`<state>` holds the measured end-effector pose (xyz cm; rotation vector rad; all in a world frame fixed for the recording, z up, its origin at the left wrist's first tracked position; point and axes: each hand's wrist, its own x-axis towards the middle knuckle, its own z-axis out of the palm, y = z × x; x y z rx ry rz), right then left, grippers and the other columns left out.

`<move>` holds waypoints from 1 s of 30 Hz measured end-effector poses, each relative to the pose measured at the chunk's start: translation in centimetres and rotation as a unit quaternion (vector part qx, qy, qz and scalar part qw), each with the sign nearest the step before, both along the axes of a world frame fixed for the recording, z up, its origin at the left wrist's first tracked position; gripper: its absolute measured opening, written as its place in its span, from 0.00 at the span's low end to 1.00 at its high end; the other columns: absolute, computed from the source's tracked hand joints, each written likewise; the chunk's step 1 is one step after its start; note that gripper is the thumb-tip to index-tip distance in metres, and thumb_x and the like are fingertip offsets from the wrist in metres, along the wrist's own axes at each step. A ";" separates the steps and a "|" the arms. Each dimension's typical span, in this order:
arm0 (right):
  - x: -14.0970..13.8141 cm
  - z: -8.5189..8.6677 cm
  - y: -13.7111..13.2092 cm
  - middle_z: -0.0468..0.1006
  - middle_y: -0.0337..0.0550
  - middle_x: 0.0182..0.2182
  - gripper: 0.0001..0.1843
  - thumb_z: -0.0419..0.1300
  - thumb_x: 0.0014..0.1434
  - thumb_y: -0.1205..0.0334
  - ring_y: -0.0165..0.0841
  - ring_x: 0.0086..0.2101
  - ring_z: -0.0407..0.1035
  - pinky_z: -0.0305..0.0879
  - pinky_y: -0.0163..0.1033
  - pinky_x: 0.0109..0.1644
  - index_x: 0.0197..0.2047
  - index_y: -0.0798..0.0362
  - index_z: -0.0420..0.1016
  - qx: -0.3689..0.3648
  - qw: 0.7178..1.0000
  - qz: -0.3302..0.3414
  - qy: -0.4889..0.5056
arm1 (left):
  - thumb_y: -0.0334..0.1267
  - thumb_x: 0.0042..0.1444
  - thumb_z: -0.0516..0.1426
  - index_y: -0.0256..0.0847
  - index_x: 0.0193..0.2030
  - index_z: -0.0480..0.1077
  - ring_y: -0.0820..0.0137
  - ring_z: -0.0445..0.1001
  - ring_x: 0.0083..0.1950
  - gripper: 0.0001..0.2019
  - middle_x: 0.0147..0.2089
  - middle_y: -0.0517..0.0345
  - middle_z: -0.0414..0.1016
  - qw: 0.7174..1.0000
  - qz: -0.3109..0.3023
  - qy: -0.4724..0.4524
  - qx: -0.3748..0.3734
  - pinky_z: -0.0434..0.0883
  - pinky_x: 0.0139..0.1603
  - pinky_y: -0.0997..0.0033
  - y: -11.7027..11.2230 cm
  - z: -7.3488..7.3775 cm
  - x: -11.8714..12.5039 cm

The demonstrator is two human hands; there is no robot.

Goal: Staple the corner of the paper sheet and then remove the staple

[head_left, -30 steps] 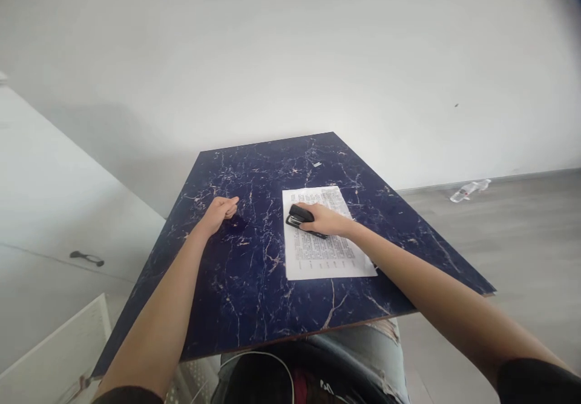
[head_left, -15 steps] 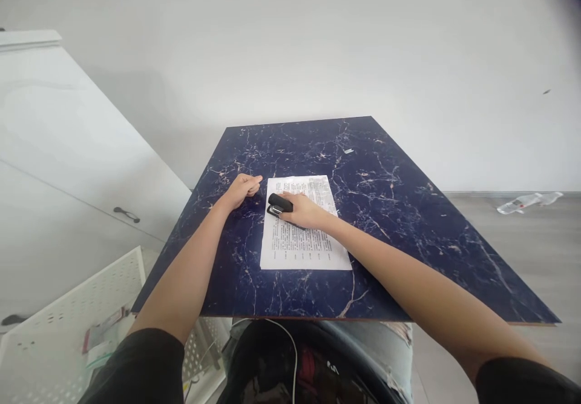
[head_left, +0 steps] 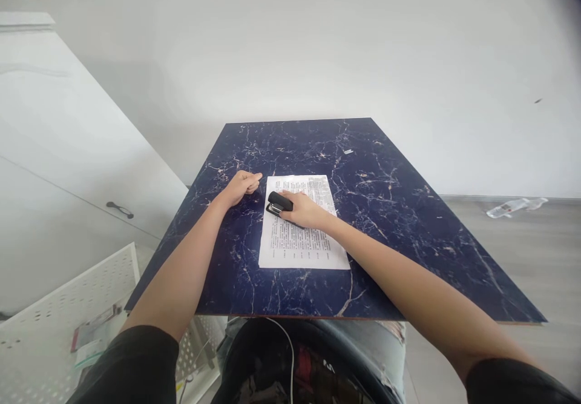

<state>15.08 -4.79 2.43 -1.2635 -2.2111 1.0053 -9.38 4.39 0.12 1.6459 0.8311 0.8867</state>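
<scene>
Right of the right grip (head_left: 302,209), the desk (head_left: 399,222) surface lies open. To its left, the fisted left grip (head_left: 242,185) sits near the stapler (head_left: 278,201). Beyond, well apart, lies a small pale scrap (head_left: 348,151).

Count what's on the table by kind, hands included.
hands: 2 (left hand, right hand)
stapler: 1
printed paper: 1
pale scrap: 1
total: 5
</scene>
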 end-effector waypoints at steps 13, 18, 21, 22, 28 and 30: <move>13.3 1.5 -4.7 0.79 0.52 0.45 0.37 0.60 0.64 0.55 0.37 0.31 0.72 0.65 0.42 0.33 0.74 0.49 0.61 -0.059 0.992 -0.070 -0.082 | 0.50 0.64 0.61 0.41 0.16 0.49 0.78 0.43 0.21 0.32 0.18 0.66 0.44 1.000 -0.004 -0.022 -0.019 0.43 0.25 0.70 0.3 -0.1 -0.1; 16.3 0.5 -5.9 0.78 0.53 0.55 0.35 0.55 0.68 0.37 0.45 0.43 0.76 0.73 0.50 0.43 0.72 0.42 0.65 -0.088 0.994 -0.067 0.009 | 0.49 0.64 0.61 0.41 0.16 0.49 0.78 0.43 0.21 0.32 0.19 0.66 0.43 0.999 0.000 -0.037 -0.033 0.43 0.25 0.70 0.4 0.1 -0.1; 16.8 -0.6 -4.9 0.76 0.52 0.60 0.36 0.40 0.71 0.32 0.49 0.55 0.73 0.72 0.55 0.55 0.63 0.43 0.74 -0.003 0.975 -0.189 0.121 | 0.50 0.65 0.61 0.41 0.16 0.49 0.78 0.42 0.22 0.32 0.20 0.66 0.43 0.999 -0.004 -0.032 -0.038 0.43 0.25 0.69 0.5 0.1 -0.2; 17.0 -0.9 -4.0 0.77 0.52 0.57 0.36 0.38 0.72 0.32 0.49 0.55 0.73 0.71 0.56 0.56 0.58 0.45 0.77 0.046 0.959 -0.249 0.125 | 0.50 0.65 0.60 0.41 0.17 0.49 0.78 0.42 0.22 0.32 0.20 0.66 0.42 0.999 -0.006 -0.029 -0.039 0.43 0.25 0.69 0.6 0.1 -0.2; 18.0 -1.3 7.0 0.75 0.54 0.60 0.30 0.50 0.69 0.37 0.49 0.61 0.67 0.61 0.54 0.67 0.57 0.51 0.77 0.242 0.936 -0.236 -0.097 | 0.52 0.65 0.59 0.41 0.18 0.47 0.77 0.42 0.22 0.32 0.20 0.66 0.42 0.999 -0.002 -0.023 -0.042 0.42 0.26 0.68 0.8 0.1 -0.4; 17.9 -1.7 10.8 0.65 0.58 0.69 0.37 0.47 0.70 0.35 0.51 0.67 0.59 0.56 0.55 0.71 0.67 0.55 0.70 0.223 0.933 -0.236 -0.157 | 0.52 0.66 0.59 0.41 0.18 0.46 0.77 0.42 0.22 0.32 0.20 0.66 0.42 0.999 -0.003 -0.019 -0.037 0.42 0.26 0.68 0.7 0.0 -0.5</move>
